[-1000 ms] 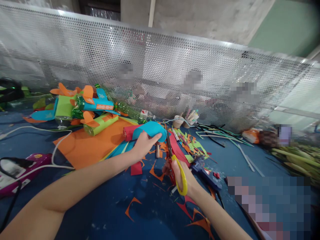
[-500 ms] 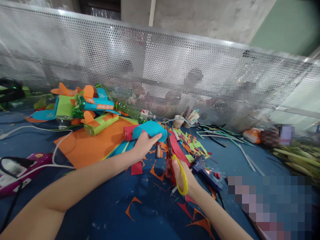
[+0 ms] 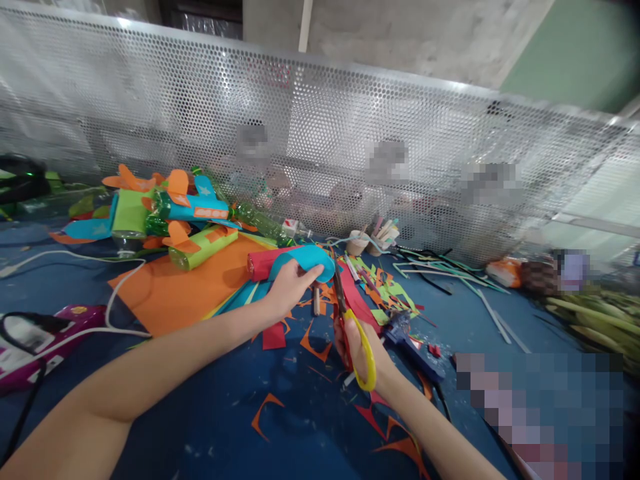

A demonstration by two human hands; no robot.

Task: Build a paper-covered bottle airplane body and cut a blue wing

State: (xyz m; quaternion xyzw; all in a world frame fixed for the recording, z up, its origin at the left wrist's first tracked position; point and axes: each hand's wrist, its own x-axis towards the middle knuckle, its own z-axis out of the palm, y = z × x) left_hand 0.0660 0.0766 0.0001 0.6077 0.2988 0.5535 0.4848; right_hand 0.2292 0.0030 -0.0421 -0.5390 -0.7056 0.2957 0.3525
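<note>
Blue paper curl tipped slightly up since half-second earlier. Curl is pinched in closed left hand above worktop. Scissors are gripped in right hand, blades pointed away, tips just beside curl's right edge.

Paper gripped by the left hand: plain turquoise. Roll touching it, just behind that grip: red. Scissors gripped by the right hand: one handle loop yellow, one red. Sheet left of the left grip: plain orange. Scraps beyond the scissors: lime green, orange, red. Glue gun just right of the right grip: dark blue. Table beneath both grips: deep blue, flecked white. Screen far beyond: silver, evenly perforated.
</note>
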